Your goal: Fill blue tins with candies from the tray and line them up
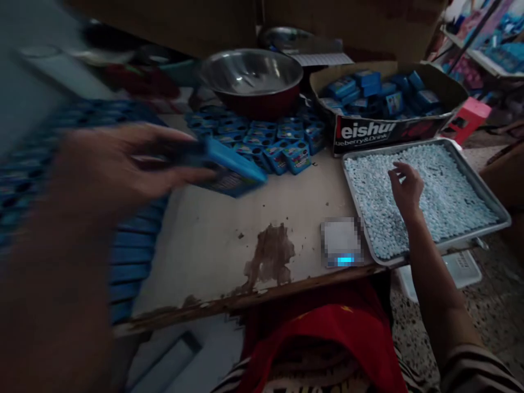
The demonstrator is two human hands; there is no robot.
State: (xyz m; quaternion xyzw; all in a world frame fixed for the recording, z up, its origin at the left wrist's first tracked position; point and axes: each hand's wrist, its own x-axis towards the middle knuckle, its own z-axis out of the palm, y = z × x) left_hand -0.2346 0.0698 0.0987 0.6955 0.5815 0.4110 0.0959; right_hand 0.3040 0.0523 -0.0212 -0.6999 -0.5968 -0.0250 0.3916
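Note:
My left hand grips a small blue box between thumb and fingers, raised over the left part of the table; motion blurs both. Over on the right, my right hand is above a metal tray spread with small pale-blue and white pellets. Its thumb and fingertips are drawn together in a pinch. Whatever may be between them is too small to see. A little scale with a lit blue display lies beside the tray's left side.
Rows of blue boxes line the table's left side, and more blue packs stand at the back. Behind them is a steel bowl. An open carton of blue packs adjoins the tray. The worn table edge runs along the front.

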